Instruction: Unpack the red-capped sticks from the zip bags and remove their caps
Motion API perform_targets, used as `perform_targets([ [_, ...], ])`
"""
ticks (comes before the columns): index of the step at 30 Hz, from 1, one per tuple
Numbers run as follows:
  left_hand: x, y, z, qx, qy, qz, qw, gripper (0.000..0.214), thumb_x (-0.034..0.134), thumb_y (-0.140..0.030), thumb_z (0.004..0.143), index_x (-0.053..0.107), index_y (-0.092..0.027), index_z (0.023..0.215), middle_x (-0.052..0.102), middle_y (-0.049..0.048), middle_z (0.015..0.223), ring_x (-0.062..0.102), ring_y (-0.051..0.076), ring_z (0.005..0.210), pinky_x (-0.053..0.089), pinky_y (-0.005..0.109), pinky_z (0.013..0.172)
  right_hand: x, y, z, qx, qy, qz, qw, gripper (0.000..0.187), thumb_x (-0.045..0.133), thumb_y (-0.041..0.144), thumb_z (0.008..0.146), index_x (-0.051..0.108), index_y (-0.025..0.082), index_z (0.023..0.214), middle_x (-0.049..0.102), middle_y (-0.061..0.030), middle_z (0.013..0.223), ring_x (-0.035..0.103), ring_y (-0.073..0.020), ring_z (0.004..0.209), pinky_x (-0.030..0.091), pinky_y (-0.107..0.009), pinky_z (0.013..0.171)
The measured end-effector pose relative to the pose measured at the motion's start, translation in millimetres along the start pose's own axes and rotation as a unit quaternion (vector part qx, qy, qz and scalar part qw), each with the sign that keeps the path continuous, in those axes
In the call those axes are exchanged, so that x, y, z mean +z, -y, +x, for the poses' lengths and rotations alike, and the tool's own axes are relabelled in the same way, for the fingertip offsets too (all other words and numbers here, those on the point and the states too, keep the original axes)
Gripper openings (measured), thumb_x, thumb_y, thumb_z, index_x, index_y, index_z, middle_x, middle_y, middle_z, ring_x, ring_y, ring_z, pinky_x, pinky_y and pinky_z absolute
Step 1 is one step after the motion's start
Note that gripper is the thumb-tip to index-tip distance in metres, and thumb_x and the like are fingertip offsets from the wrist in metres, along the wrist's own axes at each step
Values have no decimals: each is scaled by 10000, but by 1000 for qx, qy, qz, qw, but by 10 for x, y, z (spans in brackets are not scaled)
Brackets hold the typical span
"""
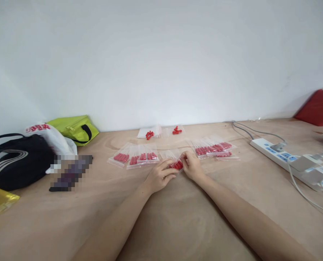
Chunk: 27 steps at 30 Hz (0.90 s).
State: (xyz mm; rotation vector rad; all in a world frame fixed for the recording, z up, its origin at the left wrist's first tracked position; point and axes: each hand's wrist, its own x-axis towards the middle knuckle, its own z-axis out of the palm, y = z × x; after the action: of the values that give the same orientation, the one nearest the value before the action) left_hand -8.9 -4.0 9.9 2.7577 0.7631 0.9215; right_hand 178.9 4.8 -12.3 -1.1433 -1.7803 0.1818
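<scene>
A plywood table (177, 221) spans the view. A black bag (15, 161) sits at nine o'clock and a white power strip (286, 157) at three. At centre, the left hand (158, 177) and right hand (192, 166) meet. Their fingers are pinched on a clear zip bag (177, 165) of red pieces, low over the table. Filled bags (134, 157) lie at ten o'clock.

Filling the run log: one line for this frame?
left hand: pinching small bag | right hand: pinching same bag | contents: red pieces | nearby: filled bags on table
</scene>
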Motion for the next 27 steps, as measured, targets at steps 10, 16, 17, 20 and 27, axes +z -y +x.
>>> perform_targets([
  [10, 29, 75, -29, -101, 57, 76, 990, 548, 553, -403, 766, 403, -184, 1245, 388, 124, 1339, 239, 282, 1295, 226, 512, 1045, -425, -233, -91, -19, 141, 143, 979, 302, 355, 6, 595, 587, 198, 578, 591, -18, 761, 569, -136, 729, 438, -279, 679],
  [16, -36, -52, -14, -85, 70, 52, 993, 251, 555, -353, 764, 547, -204, 966, 503, 82, 1236, 334, 266, 1250, 186, 531, 1052, -414, -279, -131, -36, 55, 15, 998, 290, 442, 82, 721, 682, 232, 780, 530, -54, 807, 517, -171, 793, 439, -324, 698],
  [17, -45, -75, -28, -84, 63, 48, 993, 218, 565, -345, 756, 551, -202, 919, 496, 84, 1242, 337, 266, 1247, 204, 521, 1049, -393, -272, -124, -31, 46, 0, 998, 261, 464, 114, 741, 684, 230, 821, 523, -58, 793, 509, -177, 787, 439, -332, 699],
  [20, -73, -124, -112, -95, 44, 24, 994, 112, 553, -296, 761, 534, -195, 807, 513, 90, 1216, 400, 246, 1203, 341, 443, 988, -337, -214, -99, -12, 71, 24, 997, 232, 490, 202, 793, 662, 218, 948, 553, -64, 803, 521, -177, 790, 443, -336, 726],
  [27, -196, -118, -290, -173, 24, -14, 985, 80, 519, -263, 771, 476, -195, 773, 591, 74, 1030, 580, 188, 918, 470, 328, 769, -266, 4, -23, -30, 233, 128, 964, 204, 605, 351, 751, 666, 230, 903, 647, -25, 893, 571, -165, 845, 429, -307, 795],
])
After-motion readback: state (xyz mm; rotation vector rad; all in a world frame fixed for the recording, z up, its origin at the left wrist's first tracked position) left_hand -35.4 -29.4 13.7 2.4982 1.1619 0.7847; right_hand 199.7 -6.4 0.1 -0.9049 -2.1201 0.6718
